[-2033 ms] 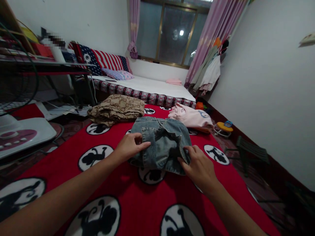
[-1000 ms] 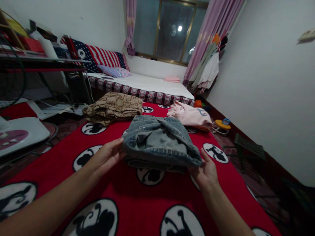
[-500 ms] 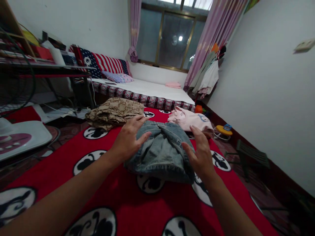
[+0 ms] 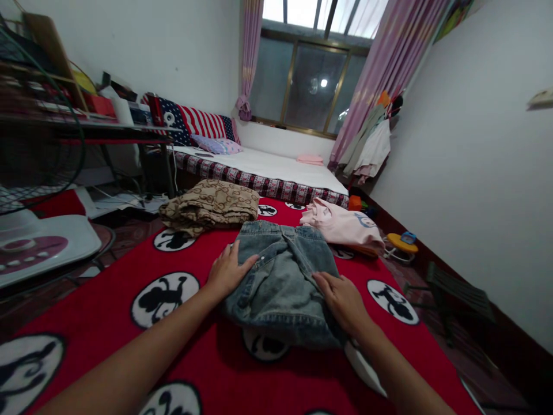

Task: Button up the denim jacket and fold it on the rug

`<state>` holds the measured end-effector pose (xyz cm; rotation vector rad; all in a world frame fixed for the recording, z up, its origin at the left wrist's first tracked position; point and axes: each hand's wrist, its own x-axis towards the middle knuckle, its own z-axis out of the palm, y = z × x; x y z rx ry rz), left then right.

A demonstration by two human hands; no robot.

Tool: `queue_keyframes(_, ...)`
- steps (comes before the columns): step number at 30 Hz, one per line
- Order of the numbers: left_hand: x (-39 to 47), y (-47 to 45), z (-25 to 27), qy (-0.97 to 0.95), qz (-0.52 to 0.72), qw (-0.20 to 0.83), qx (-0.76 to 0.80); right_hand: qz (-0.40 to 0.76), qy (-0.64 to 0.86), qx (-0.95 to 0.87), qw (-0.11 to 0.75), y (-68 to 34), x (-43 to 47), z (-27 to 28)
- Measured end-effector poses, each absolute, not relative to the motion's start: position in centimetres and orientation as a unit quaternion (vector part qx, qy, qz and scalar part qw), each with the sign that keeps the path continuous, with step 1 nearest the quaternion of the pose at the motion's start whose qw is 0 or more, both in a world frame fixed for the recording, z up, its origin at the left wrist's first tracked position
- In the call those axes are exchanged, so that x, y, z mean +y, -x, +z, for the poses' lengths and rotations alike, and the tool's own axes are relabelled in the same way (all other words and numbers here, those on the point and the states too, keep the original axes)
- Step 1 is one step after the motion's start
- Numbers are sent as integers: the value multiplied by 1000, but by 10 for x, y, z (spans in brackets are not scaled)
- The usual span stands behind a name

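Observation:
A folded pair of blue denim jeans (image 4: 285, 288) lies in front of me on a red blanket (image 4: 242, 380) with round black-and-white patches. My left hand (image 4: 228, 270) is at the left side of the jeans, thumb over the top and fingers along the edge. On the opposite side, my right hand (image 4: 341, 297) grips the right edge, its fingertips partly hidden against the cloth. Beyond the jeans to the left sits a folded brown patterned garment (image 4: 211, 204). A pale pink folded garment (image 4: 343, 222) lies at the far right.
A white-topped bed (image 4: 268, 164) stands under the window. To the left are a cluttered desk (image 4: 99, 129), a fan guard and a white-and-pink seat (image 4: 47, 248). Along the right wall stand a yellow stool (image 4: 401, 242) and a dark folding stool (image 4: 458, 288).
Both hands have come down from above the jeans onto its left and right sides. The camera view has tilted up slightly and shifted left.

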<state>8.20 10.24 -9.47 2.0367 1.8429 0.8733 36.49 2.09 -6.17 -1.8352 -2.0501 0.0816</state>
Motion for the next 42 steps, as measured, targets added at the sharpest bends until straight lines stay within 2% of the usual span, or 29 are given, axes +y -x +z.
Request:
queue_keyframes(2, 105, -82, -99, -707, 327, 140, 611, 21, 666, -723, 183, -370, 46, -39)
queue_keyframes(5, 107, -81, -107, -714, 371, 135, 578, -14, 631, -734, 250, -372, 104, -14)
queue_keyframes(7, 108, -80, -110, -712, 391, 143, 566, 20, 597, -745, 296, -368, 148, -7)
queue_keyframes(8, 108, -79, -112, -710, 399, 149, 561, 63, 588, -752, 292, -364, 169, -7)
queue_keyframes(11, 108, -78, -114, -704, 416, 164, 552, 218, 572, -770, 179, -352, 220, -8)
queue_keyframes(13, 108, -78, -114, -698, 422, 175, 552, 273, 567, -772, 85, -345, 243, -7)
queue_keyframes(18, 107, -78, -114, -690, 421, 195, 555, 265, 557, -780, -108, -337, 270, -6)
queue_keyframes(22, 107, -78, -115, -685, 421, 200, 560, 249, 569, -773, -132, -330, 270, -7)
queue_keyframes(25, 107, -79, -115, -680, 432, 206, 555, 223, 587, -769, -122, -325, 260, -5)
queue_keyframes(30, 105, -80, -113, -665, 466, 215, 542, 178, 592, -784, -57, -325, 226, 4)
queue_keyframes(33, 106, -77, -114, -650, 482, 241, 535, 84, 598, -796, -30, -323, 197, 10)
queue_keyframes(37, 125, -71, -119, -583, 536, 328, 515, -63, 613, -787, -1, -318, 151, 20)
queue_keyframes(42, 151, -72, -119, -472, 601, 374, 524, -67, 643, -762, 44, -329, 115, 60)
